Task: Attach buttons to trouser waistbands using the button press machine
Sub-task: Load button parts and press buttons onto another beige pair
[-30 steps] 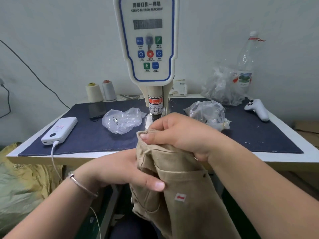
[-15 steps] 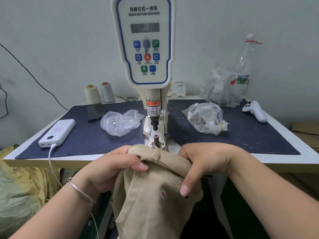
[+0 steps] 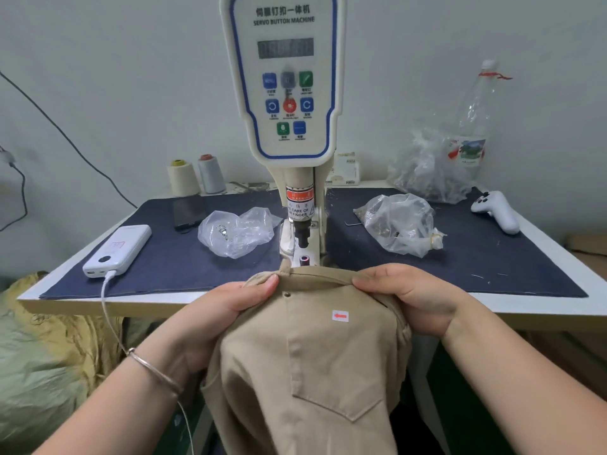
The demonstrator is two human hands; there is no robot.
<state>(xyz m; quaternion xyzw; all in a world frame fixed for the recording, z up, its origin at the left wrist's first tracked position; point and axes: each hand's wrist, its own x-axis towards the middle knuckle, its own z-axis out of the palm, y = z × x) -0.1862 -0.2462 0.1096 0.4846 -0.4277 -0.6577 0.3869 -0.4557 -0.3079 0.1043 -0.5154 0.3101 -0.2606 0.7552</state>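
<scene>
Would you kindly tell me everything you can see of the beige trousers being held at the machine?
The beige trousers look like soft woven cotton. They hang off the table's front edge, waistband up, just short of the press's lower die. A pointed patch pocket, a small metal stud and a white sticker with a red arrow show. The left hand and right hand pinch the waistband.

Can't read the blurry numbers on the machine screen (image 3: 285, 47), and can't see the trousers' (image 3: 315, 362) legs past the bottom edge.
</scene>
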